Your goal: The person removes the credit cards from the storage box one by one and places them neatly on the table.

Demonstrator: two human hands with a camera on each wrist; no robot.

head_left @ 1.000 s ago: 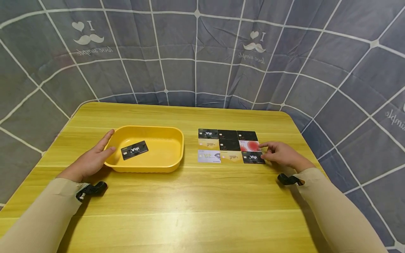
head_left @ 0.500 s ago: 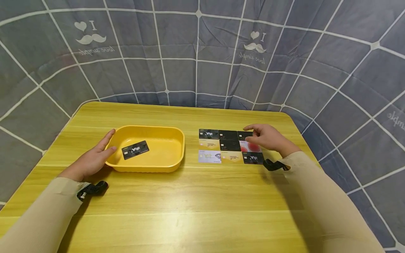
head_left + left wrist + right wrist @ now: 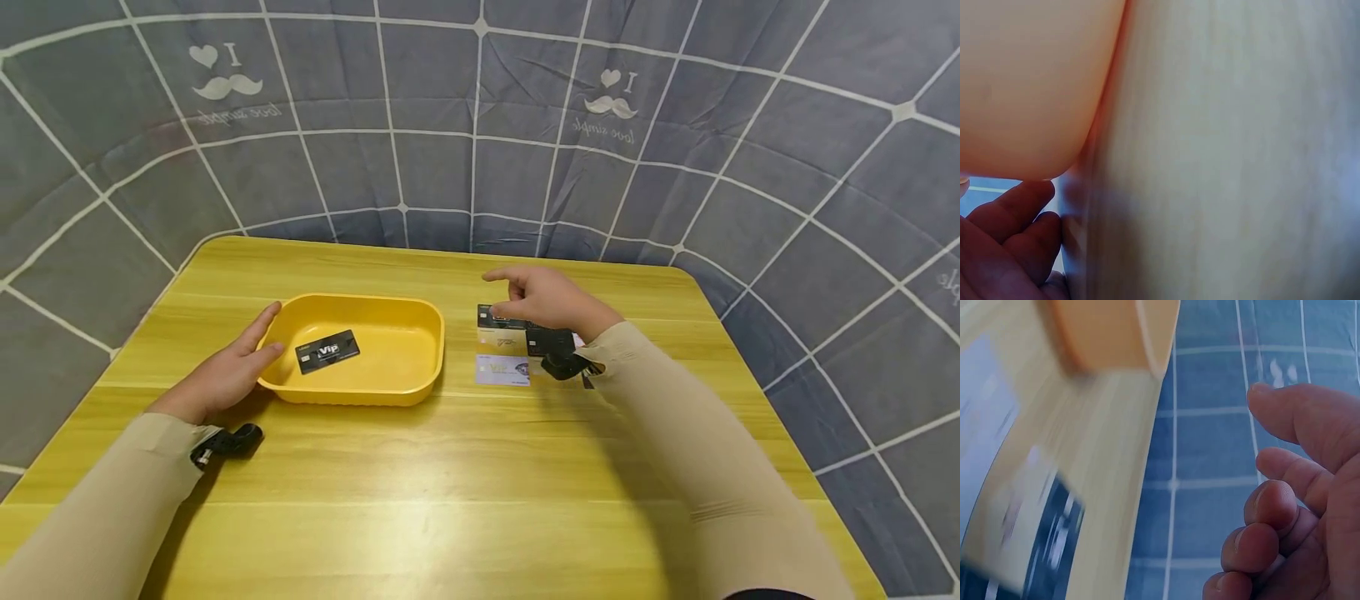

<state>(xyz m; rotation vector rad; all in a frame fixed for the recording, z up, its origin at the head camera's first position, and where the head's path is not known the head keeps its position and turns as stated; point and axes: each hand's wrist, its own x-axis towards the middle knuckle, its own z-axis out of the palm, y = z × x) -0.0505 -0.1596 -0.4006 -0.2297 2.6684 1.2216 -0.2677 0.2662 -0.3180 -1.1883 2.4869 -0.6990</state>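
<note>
My left hand (image 3: 221, 379) rests against the left side of a yellow plastic basin (image 3: 431, 367), its thumb over the rim and its fingers along the outer wall. Inside the basin lies a black Vip card (image 3: 327, 352). My right hand (image 3: 551, 298) hovers over the far part of a block of laid-out cards, index finger extended and the others loosely bent. Nothing shows between its thumb and fingers in the right wrist view. A silver VIP card (image 3: 501, 370) and a gold card (image 3: 495, 340) show at the block's left; hand, sleeve and wrist camera hide much of the rest.
The wooden table (image 3: 420, 483) carries the basin on the left and the cards right of centre. A grey checked curtain (image 3: 435, 167) hangs behind the table's far edge. Black wrist cameras (image 3: 240, 442) stick out below both hands.
My right hand has swept left from the block's right edge, across the top row, to its far left. The left hand stays at the basin. The head view has shifted slightly.
</note>
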